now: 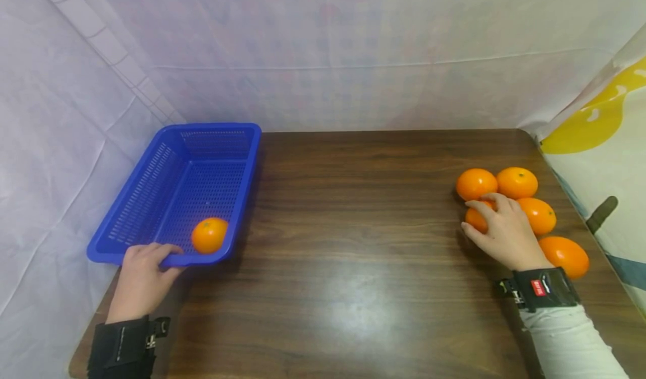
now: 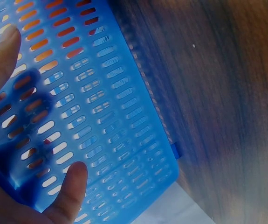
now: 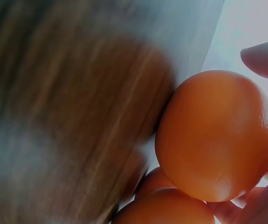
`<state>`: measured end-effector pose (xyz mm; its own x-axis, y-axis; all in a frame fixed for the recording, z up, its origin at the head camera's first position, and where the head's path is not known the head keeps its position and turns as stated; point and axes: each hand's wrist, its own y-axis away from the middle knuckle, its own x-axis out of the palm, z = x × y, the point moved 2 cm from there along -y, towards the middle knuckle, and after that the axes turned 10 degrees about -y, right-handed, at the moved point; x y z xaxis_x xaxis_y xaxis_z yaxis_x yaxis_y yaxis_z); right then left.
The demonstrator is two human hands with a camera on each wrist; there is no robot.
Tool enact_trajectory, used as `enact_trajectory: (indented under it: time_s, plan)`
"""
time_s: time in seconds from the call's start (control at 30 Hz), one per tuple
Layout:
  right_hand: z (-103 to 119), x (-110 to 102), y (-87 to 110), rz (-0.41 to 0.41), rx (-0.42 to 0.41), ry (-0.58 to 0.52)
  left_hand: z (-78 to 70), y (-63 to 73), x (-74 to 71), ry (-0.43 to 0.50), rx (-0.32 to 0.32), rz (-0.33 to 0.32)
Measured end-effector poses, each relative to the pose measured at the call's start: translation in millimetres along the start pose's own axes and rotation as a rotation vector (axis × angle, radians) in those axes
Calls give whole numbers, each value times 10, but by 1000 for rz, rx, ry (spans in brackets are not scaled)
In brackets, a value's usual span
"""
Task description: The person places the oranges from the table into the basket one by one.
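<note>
Reaching for a smooth, glossy orange (image 1: pixel 474 220) seems to be the step in hand: the right hand (image 1: pixel 507 233) spreads wide around it, one fingertip standing off its skin, with four more oranges (image 1: pixel 517 183) clustered alongside on the dark wood-grained bench (image 1: pixel 353 216). The left hand (image 1: pixel 146 275) grips the rim of a slotted blue plastic basket (image 1: pixel 244 191) where a lone round fruit (image 1: pixel 208 235) lies. Next probably calls for closing evenly on that slick curve.
</note>
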<state>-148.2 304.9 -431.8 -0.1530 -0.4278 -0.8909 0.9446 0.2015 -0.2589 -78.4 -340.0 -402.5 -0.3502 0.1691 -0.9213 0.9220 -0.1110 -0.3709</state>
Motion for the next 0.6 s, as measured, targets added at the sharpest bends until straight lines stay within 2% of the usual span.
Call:
enact_trajectory:
  time_s: [0.6]
  plan:
    - [20,-14,-7,28,-3,2,-1,3,0,6,-2,-3]
